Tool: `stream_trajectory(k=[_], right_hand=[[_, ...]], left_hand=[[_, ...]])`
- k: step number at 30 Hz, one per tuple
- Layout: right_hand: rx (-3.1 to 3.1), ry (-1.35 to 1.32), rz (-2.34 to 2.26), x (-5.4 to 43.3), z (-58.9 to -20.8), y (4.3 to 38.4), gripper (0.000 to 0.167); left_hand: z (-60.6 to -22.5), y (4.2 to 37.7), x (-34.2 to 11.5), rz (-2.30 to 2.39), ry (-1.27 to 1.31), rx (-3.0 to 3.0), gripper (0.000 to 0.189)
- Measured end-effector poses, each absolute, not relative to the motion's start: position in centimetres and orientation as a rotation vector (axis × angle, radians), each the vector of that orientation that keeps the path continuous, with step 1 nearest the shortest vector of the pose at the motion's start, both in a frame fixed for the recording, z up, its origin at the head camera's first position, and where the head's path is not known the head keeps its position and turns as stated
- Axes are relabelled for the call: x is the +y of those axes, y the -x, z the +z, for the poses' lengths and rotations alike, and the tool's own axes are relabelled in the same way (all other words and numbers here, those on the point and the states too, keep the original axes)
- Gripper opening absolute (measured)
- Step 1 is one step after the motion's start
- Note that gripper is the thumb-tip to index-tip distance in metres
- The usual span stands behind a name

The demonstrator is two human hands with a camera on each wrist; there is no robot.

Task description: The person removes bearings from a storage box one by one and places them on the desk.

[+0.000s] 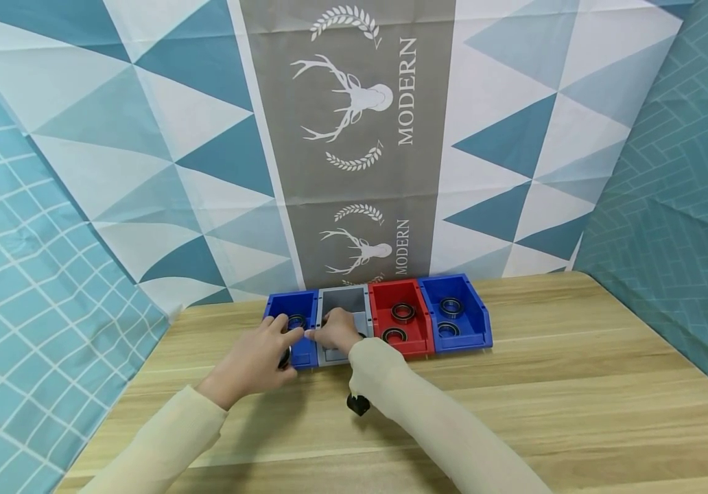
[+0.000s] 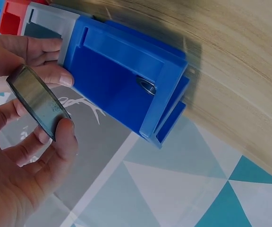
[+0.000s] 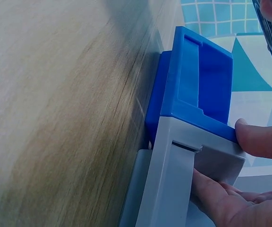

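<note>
A metal ring bearing point(image 2: 39, 101) with dark edges is pinched between the thumb and fingers of my left hand point(image 1: 253, 361), just in front of the left blue bin point(image 2: 112, 90). Inside that bin lies another bearing point(image 2: 146, 85). My right hand point(image 1: 337, 332) reaches into the grey bin point(image 3: 162, 175). Its thumb rests by the rim where the grey and blue bins meet, apart from the fingers, which go inside the grey bin. Part of a dark ring point(image 1: 362, 335) shows beside the right wrist; the hand hides most of the grey bin's inside.
A red bin point(image 1: 417, 343) with two bearings and another blue bin point(image 1: 474, 337) with two more continue the row to the right. The bins stand at the back of a wooden table point(image 1: 551, 384), against a patterned cloth backdrop point(image 1: 354, 185). A black wrist camera point(image 1: 358, 405) hangs under the right sleeve.
</note>
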State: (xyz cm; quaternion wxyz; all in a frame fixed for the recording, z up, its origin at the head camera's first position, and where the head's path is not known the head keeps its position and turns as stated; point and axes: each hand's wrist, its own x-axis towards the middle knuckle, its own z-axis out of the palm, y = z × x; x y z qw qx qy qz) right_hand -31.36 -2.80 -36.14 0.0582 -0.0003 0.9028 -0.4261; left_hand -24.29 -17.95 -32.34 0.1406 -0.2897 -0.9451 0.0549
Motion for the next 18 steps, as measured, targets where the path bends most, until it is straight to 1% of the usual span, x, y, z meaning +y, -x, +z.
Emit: stream_trajectory(k=[7,12,18], right_hand=[[2.742,0.021,-1.285,-2.80,-36.00,31.40,0.033],[2.738,0.034,-1.290,-2.75,-35.89,31.39,0.031],[2.734,0.036,-1.291,-2.76,-36.01,31.31,0.032]], left_hand=[[-32.49,23.95,-17.88,0.172,0.860,-2.681,0.053],[-32.45,23.67,-17.85,0.158,0.869,-2.675,0.052],[-32.67,23.54,-18.15,0.158,0.873,-2.664,0.046]])
